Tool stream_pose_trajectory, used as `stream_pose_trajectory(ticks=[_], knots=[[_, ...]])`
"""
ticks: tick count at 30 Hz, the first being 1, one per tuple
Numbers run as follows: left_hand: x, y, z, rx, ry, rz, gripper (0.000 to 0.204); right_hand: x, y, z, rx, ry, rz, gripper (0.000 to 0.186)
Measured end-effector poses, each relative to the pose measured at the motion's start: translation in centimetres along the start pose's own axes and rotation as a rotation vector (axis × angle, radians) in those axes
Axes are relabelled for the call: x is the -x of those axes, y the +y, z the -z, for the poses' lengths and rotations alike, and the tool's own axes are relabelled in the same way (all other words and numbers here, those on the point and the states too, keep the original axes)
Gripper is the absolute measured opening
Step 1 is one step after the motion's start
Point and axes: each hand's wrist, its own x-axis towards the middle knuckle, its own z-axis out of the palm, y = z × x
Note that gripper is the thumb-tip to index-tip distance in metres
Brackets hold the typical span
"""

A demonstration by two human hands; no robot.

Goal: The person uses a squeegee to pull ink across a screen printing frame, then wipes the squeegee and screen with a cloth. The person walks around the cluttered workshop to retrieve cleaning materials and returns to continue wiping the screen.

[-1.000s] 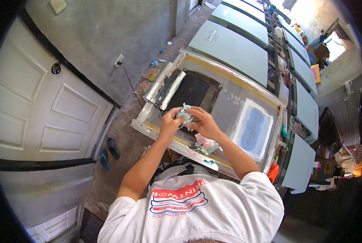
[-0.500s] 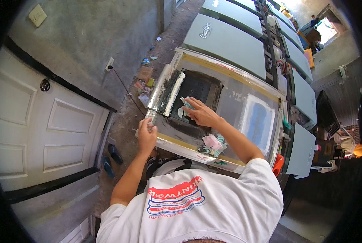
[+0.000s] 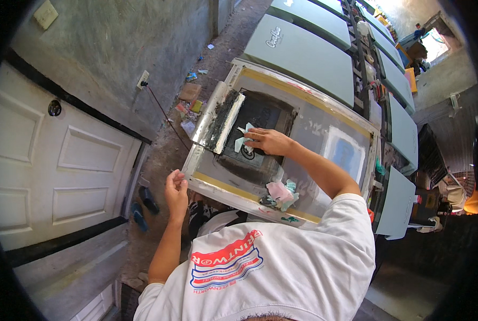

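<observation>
A screen-printing frame with grey mesh lies in front of me. My right hand presses a crumpled pale green-white rag onto the dark, ink-stained patch of mesh. Its fingers are bent over the rag, partly hiding it. At the frame's near left corner is my left hand, its fingers curled against the edge; the fingertips' contact is hard to make out. A squeegee smeared with black ink rests along the left end of the mesh. Crumpled pink and green rags sit by the near rail.
Beyond the frame, grey-green printed panels stand in rows along a dark rack. A white door and concrete wall are at left, with a cord plugged into an outlet. Slippers and litter lie on the floor.
My left hand has slid down and outward along the frame's near left corner. My right hand and the rag have shifted slightly, uncovering a dark round printed mark on the mesh.
</observation>
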Motion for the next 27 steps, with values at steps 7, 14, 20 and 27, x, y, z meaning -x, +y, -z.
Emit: stream_pose_trajectory(ticks=[7,14,20,27], knots=[[0.5,1.1,-0.4,0.009,0.05,0.012,0.039,1.9,5.2,2.9,0.197,-0.245,-0.327,0.04],[1.3,1.3,-1.2,0.031,0.036,0.045,0.036,0.5,3.2,-1.9,0.271,-0.087,-0.493,0.053],[1.3,0.6,-1.3,0.018,0.044,0.005,0.036,1.3,1.9,-3.6,0.353,0.112,-0.433,0.048],[1.4,0.6,-3.2,0.051,0.054,0.012,0.033,2.0,-4.2,-4.6,0.06,0.019,0.014,0.051]])
